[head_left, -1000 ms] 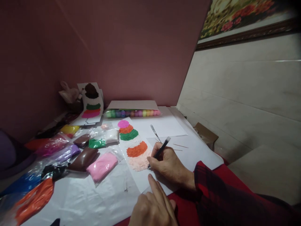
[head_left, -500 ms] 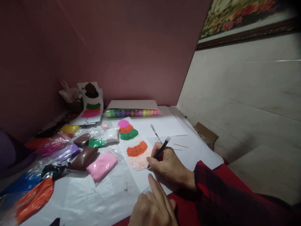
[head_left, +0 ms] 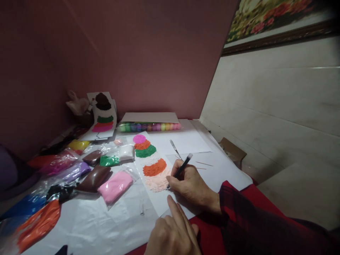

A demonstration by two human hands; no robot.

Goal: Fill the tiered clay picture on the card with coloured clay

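My right hand (head_left: 190,184) pinches a black pen (head_left: 182,169) with a pale end. The pen's tip is at the lower right edge of a pale peach clay band (head_left: 156,182) on a white sheet (head_left: 156,203). Above that band, the sheet carries textured layers of orange, white, green, orange and a magenta round (head_left: 139,139). My left hand (head_left: 172,232) rests at the sheet's near edge, index finger stretched out close below the pen tip, holding nothing; its other fingers are partly hidden.
Bags of coloured clay lie to the left, among them pink (head_left: 115,187) and orange (head_left: 39,225). A metal tool (head_left: 175,148) and thin sticks (head_left: 204,163) lie beyond my right hand. A pack of coloured clay (head_left: 150,127) and a decorated sheet (head_left: 103,124) are at the back.
Almost nothing differs. The pen in my right hand has shifted very slightly beside the peach band; my left hand stays in place.
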